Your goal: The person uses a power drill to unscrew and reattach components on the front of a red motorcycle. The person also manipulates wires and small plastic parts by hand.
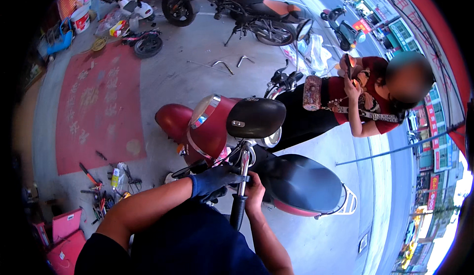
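Note:
A chrome handlebar point(245, 161) with a black rubber grip point(238, 213) points toward me from a red scooter point(210, 129). My left hand point(217, 180), in a dark glove, reaches in from the left, and its closed fingers pinch a dark lever bracket point(243, 178) on the bar just above the grip. On the bar's other side, my bare right hand point(255, 191) has its fingers curled against the same bracket; its fingertips are partly hidden. A black oval mirror or cover point(256, 118) sits beyond the hands. The scooter's black seat point(303, 183) extends to the right.
A person point(365, 92) with a phone stands right of the scooter. Hand tools point(101, 198) lie on the floor at left, near a red toolbox point(66, 225). Loose bent bars point(223, 67), a wheel point(148, 45) and a parked motorcycle point(237, 5) are farther off.

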A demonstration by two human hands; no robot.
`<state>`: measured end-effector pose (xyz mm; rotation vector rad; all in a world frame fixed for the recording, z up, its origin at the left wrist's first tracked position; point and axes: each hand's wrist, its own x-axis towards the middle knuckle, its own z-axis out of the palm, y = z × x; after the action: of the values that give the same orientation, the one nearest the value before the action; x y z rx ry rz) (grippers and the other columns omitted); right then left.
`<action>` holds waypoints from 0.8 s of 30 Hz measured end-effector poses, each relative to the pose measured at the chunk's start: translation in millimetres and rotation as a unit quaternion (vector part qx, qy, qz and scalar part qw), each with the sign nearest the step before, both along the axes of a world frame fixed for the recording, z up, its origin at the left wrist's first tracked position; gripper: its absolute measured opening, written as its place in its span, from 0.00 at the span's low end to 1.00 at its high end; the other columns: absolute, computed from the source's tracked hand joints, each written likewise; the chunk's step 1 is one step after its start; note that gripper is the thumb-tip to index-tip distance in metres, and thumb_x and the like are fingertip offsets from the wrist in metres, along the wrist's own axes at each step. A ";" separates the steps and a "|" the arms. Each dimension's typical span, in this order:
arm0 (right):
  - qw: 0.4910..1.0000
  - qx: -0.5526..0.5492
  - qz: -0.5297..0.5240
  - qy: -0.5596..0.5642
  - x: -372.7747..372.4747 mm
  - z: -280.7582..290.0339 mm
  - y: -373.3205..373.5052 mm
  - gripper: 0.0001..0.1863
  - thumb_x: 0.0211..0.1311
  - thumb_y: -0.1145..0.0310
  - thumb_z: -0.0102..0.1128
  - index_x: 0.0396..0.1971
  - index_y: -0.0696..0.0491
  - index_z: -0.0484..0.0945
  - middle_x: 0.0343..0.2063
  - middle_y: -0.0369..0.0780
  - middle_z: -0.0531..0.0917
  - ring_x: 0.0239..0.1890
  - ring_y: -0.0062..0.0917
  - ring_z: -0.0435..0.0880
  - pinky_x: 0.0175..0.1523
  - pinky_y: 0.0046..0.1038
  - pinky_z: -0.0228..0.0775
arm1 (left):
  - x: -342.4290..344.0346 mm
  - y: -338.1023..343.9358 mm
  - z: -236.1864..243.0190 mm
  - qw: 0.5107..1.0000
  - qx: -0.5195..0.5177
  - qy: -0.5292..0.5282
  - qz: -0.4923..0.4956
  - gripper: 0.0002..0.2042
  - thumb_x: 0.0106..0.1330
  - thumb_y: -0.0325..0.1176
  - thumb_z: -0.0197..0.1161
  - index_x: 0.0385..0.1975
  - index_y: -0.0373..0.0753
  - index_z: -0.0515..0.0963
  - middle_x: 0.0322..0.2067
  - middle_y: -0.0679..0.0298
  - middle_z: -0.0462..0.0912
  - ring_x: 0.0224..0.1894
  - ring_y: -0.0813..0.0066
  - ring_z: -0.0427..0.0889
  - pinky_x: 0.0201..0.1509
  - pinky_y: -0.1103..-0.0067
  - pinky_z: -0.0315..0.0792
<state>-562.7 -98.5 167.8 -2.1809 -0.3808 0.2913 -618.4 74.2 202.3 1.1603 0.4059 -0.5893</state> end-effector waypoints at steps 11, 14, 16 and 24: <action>0.979 0.054 0.098 0.171 20.2 17.7 -8.7 0.14 0.56 0.77 0.59 0.43 0.62 0.76 0.36 0.40 0.83 0.37 0.21 0.81 0.46 0.25 0.73 | -13.2 19.9 10.0 1.000 0.025 -0.001 -0.014 0.10 0.61 0.34 0.62 0.40 0.41 0.74 0.16 0.69 0.70 0.16 0.81 0.68 0.18 0.81 0.62; 0.973 0.090 0.085 0.195 24.0 42.0 -20.8 0.11 0.62 0.78 0.54 0.44 0.64 0.74 0.37 0.42 0.82 0.38 0.23 0.81 0.45 0.25 0.75 | -21.9 21.7 12.0 0.999 0.051 -0.015 0.008 0.10 0.59 0.33 0.62 0.39 0.39 0.75 0.19 0.66 0.75 0.20 0.78 0.74 0.24 0.80 0.69; 0.967 0.115 0.082 0.210 24.4 48.0 -32.2 0.11 0.62 0.78 0.54 0.44 0.64 0.74 0.37 0.42 0.82 0.38 0.23 0.81 0.45 0.26 0.75 | -27.4 23.2 18.3 0.986 0.142 -0.082 -0.001 0.11 0.58 0.33 0.63 0.39 0.38 0.76 0.22 0.64 0.78 0.24 0.76 0.77 0.29 0.79 0.71; 0.975 0.107 0.104 0.165 2.6 84.3 -17.5 0.12 0.62 0.77 0.56 0.44 0.63 0.74 0.36 0.41 0.82 0.36 0.21 0.81 0.45 0.24 0.75 | -36.3 32.1 8.1 0.981 0.135 -0.130 0.049 0.10 0.56 0.32 0.65 0.35 0.36 0.77 0.28 0.59 0.81 0.30 0.75 0.79 0.36 0.78 0.73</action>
<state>-560.1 -116.0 252.1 -1.8428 -0.4296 0.6871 -654.7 106.3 210.5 1.4492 0.3220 -0.2941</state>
